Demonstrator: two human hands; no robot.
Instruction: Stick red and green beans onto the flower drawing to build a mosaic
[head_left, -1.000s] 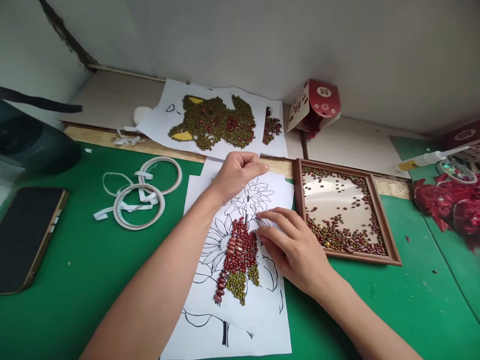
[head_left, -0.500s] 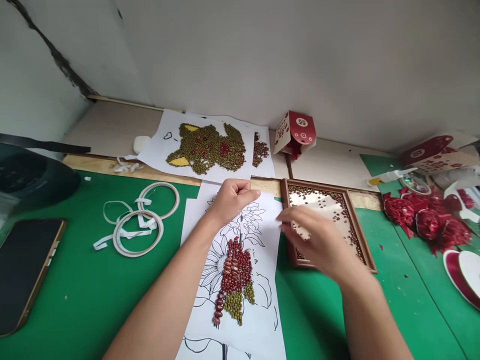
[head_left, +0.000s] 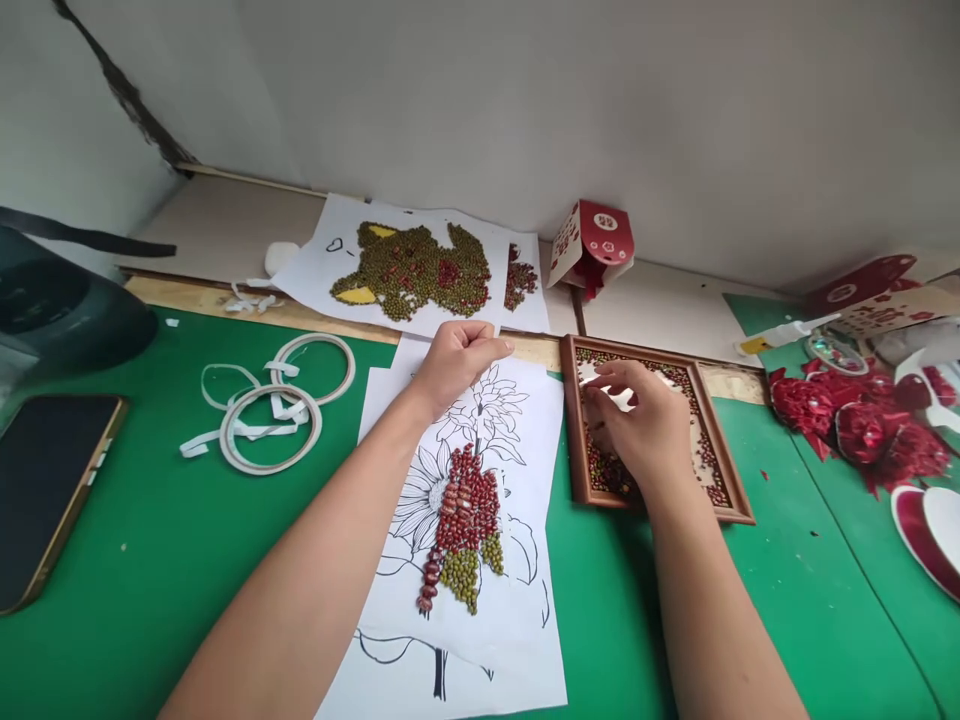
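My left hand (head_left: 463, 368) is a closed fist over the top of a line-drawn flower sheet (head_left: 517, 620); whatever it may hold is hidden. Below it on the sheet lies a patch of red beans (head_left: 469, 505), with green mung beans (head_left: 460, 580) and a short column of larger speckled beans (head_left: 430, 580) at its lower edge. Over at the right, my right hand (head_left: 637, 420) reaches into a brown wooden frame (head_left: 574, 440) scattered with small red and green beans (head_left: 701, 400). Its thumb and forefinger curl together in a pinch; anything between the tips is too small to make out.
Behind the sheet lies a bean-covered cat picture (head_left: 420, 270), with a red and white box (head_left: 600, 245) beside it. Tape rings (head_left: 270, 468) and a phone (head_left: 56, 490) lie left. Red crumpled flowers (head_left: 862, 420) and a glue bottle (head_left: 784, 335) are at right.
My right hand has moved from the frame's left edge to over the beans inside it, its fingers now curled downward. The left fist stays over the sheet. The whole view has shifted slightly.
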